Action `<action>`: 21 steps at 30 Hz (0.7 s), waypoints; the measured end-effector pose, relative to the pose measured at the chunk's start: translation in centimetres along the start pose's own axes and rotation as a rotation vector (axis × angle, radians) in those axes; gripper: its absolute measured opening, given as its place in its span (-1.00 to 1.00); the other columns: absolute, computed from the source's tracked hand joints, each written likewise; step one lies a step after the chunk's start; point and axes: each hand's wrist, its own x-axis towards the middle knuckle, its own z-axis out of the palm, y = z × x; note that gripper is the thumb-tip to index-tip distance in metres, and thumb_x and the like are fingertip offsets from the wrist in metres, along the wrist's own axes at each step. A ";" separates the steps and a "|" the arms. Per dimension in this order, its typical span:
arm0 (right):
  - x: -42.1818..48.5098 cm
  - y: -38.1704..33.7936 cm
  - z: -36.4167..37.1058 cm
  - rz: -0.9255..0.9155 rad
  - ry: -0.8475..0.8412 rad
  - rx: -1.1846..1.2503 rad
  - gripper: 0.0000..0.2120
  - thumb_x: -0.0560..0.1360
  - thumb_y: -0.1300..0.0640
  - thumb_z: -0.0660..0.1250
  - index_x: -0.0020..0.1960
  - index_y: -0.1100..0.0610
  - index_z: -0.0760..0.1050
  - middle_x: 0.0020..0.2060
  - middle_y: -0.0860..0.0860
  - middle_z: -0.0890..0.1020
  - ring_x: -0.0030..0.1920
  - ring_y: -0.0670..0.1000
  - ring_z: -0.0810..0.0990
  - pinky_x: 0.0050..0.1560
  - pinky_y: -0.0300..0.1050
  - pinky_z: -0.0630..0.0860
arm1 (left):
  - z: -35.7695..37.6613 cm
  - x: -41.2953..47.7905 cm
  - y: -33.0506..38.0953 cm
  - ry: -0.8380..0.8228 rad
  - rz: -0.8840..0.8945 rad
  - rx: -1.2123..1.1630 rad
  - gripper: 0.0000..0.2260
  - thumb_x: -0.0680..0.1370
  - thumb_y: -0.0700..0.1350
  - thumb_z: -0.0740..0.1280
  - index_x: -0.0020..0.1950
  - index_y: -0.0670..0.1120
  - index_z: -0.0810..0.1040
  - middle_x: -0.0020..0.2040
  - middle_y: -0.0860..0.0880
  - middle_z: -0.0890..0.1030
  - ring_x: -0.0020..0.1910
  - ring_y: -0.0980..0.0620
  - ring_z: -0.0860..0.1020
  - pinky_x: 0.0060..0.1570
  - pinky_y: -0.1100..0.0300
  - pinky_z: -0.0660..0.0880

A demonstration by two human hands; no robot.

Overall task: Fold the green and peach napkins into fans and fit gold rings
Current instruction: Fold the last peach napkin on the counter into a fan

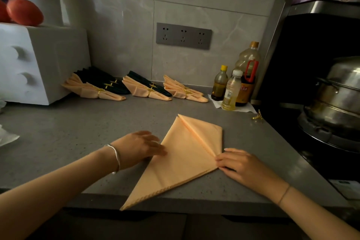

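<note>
Peach napkin (pixel 185 154) between hands, fingertips touching

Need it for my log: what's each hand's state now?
Left hand: open, flat on the napkin.
Right hand: fingertips at napkin's corner; pinch or press, cannot tell.

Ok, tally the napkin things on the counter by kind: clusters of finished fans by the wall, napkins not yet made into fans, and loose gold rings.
Clusters of finished fans: 3 (left, middle, right)
Partly folded peach napkin: 1
Loose gold ring: 1
Total: 5
</note>
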 end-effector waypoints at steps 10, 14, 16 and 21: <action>0.9 0.4 0.2 -0.228 -0.094 -0.127 -0.85 0.50 0.08 0.25 -0.09 0.04 0.60 -0.17 -0.09 0.63 -0.21 -0.12 0.60 -0.12 -0.18 0.58 | 1.4 0.1 -2.4 0.195 0.335 0.155 -0.49 0.14 -0.01 0.64 0.08 0.04 0.66 -0.02 0.09 0.68 -0.09 0.09 0.65 -0.07 0.19 0.59; 1.2 -0.5 0.3 -0.045 -0.116 0.013 -0.78 0.51 -0.09 0.15 -0.11 -0.04 0.52 -0.14 -0.15 0.55 -0.23 -0.20 0.53 -0.19 -0.38 0.47 | 2.0 0.2 -3.0 0.200 0.291 0.052 -0.54 0.19 0.03 0.61 0.07 0.10 0.65 -0.04 0.15 0.67 -0.16 0.15 0.61 -0.24 0.29 0.56; 1.3 -0.8 0.3 0.052 -0.137 0.058 -0.78 0.52 -0.12 0.14 -0.11 -0.06 0.51 -0.09 -0.17 0.50 -0.21 -0.25 0.47 -0.18 -0.48 0.35 | 2.0 0.3 -3.4 0.199 0.221 -0.039 -0.64 0.27 0.02 0.56 0.05 0.14 0.64 -0.04 0.17 0.66 -0.16 0.17 0.59 -0.28 0.35 0.51; 1.7 -0.6 0.8 0.330 -0.089 0.310 -0.86 0.52 -0.05 0.27 -0.11 -0.01 0.53 0.04 -0.29 0.35 -0.06 -0.22 0.50 -0.08 -0.40 0.48 | 1.8 1.3 -3.7 0.115 -0.143 -0.373 -0.78 0.54 0.06 0.30 0.13 0.05 0.58 0.08 0.09 0.58 0.02 0.15 0.52 -0.06 0.41 0.39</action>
